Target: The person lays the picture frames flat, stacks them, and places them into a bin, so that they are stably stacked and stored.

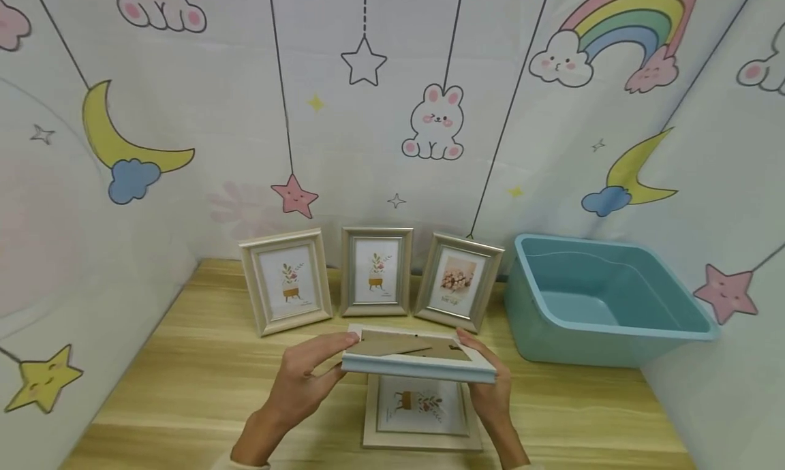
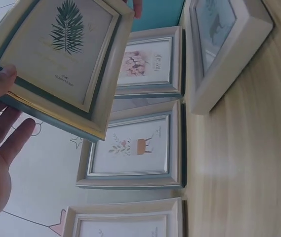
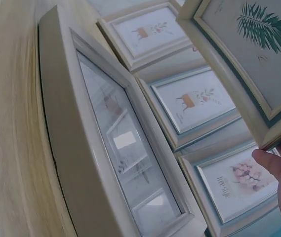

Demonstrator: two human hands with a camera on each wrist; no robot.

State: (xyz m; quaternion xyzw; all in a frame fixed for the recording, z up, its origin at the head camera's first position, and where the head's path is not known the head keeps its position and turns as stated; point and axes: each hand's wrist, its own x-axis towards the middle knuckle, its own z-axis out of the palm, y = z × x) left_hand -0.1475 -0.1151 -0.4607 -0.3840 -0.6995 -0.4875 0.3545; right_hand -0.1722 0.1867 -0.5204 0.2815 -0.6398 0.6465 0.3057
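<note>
So, both hands are up on one picture frame (image 1: 407, 369), and it is off the surface (image 1: 190, 388), brown backing upward. The left hand (image 1: 300, 381) has the left end, thumb and fingers pinching the edge; over on the right, the right hand (image 1: 493, 388) pinches the other end, its grip partly hidden by the frame. The wrist views catch the front: a green leaf print, facing down.

Below it, apart, a flat frame (image 1: 423, 412) lies face up on the near part of the surface, its potted-plant picture turned sideways. Farther back, three stand in a row: left frame (image 1: 287, 280) and middle frame (image 1: 377, 271) with potted plants, right frame (image 1: 460, 279) with pink blossoms, the outer two angled inward. Far right, there's the blue-green tub (image 1: 552, 323), just beside that blossom picture.
</note>
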